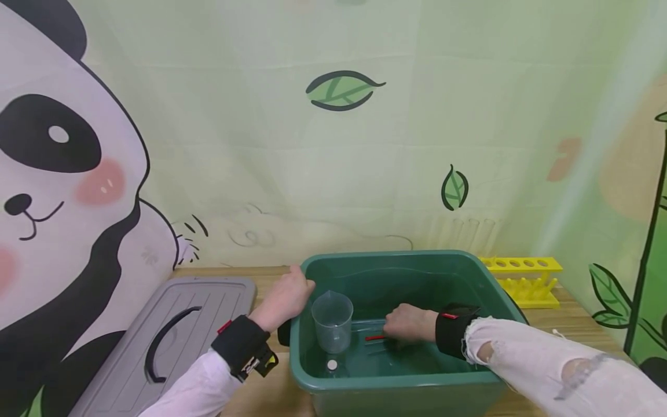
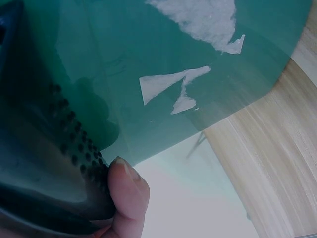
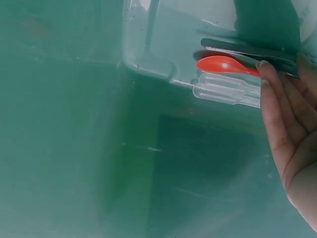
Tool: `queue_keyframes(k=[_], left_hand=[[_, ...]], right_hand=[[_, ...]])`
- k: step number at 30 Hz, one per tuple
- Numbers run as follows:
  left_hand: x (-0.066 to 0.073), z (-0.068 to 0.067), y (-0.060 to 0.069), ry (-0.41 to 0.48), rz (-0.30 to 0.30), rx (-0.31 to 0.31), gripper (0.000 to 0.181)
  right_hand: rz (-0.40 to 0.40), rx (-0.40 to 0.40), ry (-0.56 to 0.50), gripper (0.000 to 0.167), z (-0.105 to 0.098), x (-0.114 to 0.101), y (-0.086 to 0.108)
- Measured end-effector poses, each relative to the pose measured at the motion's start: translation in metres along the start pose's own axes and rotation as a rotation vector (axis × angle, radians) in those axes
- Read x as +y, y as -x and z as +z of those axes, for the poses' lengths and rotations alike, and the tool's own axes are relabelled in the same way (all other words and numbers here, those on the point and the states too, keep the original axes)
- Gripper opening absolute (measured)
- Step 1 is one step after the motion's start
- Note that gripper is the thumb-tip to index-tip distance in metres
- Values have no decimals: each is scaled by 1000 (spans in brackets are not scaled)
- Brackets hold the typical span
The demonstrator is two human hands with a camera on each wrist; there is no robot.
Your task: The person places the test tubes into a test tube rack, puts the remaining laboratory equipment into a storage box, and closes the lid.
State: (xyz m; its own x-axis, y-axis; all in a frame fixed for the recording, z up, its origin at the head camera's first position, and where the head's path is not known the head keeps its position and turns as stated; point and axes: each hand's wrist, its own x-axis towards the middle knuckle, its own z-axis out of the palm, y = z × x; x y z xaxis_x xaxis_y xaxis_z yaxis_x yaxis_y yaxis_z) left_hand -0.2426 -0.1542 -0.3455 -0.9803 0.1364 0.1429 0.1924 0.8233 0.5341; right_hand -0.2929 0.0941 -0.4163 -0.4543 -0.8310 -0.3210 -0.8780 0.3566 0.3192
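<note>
The left hand [image 1: 283, 298] grips the left side of a green plastic bin [image 1: 406, 379]. In the left wrist view its thumb [image 2: 128, 193] presses against a dark, dotted handle [image 2: 74, 144]. Inside the bin, the right hand [image 1: 411, 321] holds a red spoon [image 3: 218, 64] by its handle, bowl pointing left. Beside the spoon are clear plastic droppers [image 3: 218, 90] and a thin metal tool [image 3: 237, 48]; the fingers cover their right ends, so how firmly these are held is unclear. A clear measuring beaker [image 1: 332, 324] stands at the bin's left end.
A small white round thing [image 1: 332, 365] is in the bin near the beaker. Left of the bin lies a grey lid [image 1: 208, 324] with a black handle. A yellow rack [image 1: 526, 284] with test tubes [image 1: 471, 234] stands behind the bin's right side, on the wooden table [image 1: 578, 333].
</note>
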Motion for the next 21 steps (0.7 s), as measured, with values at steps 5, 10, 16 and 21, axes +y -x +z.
queue_keyframes(k=[5, 10, 16, 21], left_hand=[[-1, 1, 0, 7, -2, -3, 17], [-1, 1, -1, 7, 1, 3, 16], [-1, 0, 0, 18, -6, -5, 16], [-1, 0, 0, 27, -20, -14, 18]], right_hand=[[16, -10, -10, 13, 2, -1, -2], [27, -12, -32, 12, 2, -1, -3], [33, -11, -74, 9, 3, -1, -2], [24, -11, -76, 10, 3, 0, -1]])
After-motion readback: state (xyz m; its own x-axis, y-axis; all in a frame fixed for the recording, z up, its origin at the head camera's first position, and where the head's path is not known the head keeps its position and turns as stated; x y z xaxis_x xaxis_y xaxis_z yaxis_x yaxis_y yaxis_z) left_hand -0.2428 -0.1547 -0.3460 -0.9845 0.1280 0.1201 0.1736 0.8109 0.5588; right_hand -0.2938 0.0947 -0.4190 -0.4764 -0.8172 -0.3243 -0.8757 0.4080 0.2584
